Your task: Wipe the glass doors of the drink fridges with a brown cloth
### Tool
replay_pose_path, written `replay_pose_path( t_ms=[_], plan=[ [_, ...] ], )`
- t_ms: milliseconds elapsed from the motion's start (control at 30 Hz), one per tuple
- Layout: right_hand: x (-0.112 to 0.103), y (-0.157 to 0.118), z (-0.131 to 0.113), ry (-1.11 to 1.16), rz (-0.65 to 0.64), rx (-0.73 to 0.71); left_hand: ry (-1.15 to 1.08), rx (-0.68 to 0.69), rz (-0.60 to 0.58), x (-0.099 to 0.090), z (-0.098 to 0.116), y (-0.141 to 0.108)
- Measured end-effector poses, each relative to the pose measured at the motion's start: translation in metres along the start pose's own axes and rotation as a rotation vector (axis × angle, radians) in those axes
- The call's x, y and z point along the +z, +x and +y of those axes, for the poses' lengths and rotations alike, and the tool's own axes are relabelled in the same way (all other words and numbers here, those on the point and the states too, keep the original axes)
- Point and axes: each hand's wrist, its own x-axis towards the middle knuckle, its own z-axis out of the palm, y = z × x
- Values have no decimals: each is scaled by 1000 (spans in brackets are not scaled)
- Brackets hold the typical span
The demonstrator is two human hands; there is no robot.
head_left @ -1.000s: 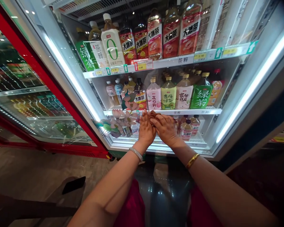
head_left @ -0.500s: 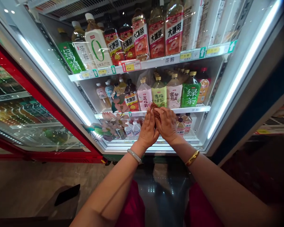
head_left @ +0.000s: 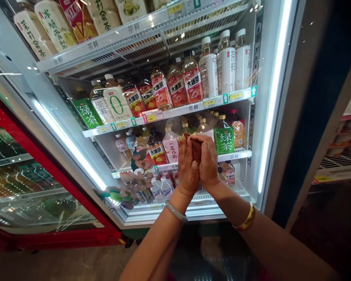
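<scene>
My left hand (head_left: pixel 187 166) is raised with its fingers stretched out and close together. Beside it, my right hand (head_left: pixel 208 162) has long fingers bent slightly towards the left fingertips, so the two form a loose cup. Their heels touch or nearly touch, and a shadowed gap shows between the palms. I see nothing held in either. Past the hands, and partly hidden by them, stand a pink-labelled drink bottle (head_left: pixel 171 146) and a green tea bottle (head_left: pixel 224 136) in a lit drinks fridge. A pale bangle (head_left: pixel 176 211) circles my left wrist, a gold one (head_left: pixel 246 217) my right.
Bottles of iced tea (head_left: pixel 175 86) fill the fridge shelf (head_left: pixel 181 111) above. A flower decoration (head_left: pixel 136 181) covers the lower left of the fridge front. To the left stands a red-framed fridge (head_left: pixel 84 207); further shelving (head_left: pixel 336 164) is at the right.
My view has tilted upward, bringing a higher shelf into sight. The right fingers, earlier folded over the left hand, are now straighter and more upright, with a gap between the palms.
</scene>
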Motion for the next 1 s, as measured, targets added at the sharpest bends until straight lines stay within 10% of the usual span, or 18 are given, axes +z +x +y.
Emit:
replay_pose_path(
  t_ms=[433,767,1000],
  plan=[
    [-14,45,44,-534,-173,-475,316,101,274,-41,-20,48],
    [-9,41,51,-539,-234,-516,254,73,222,-11,-3,38],
    [-10,41,53,-559,-221,-524,292,5,316,-39,-17,45]
  ],
)
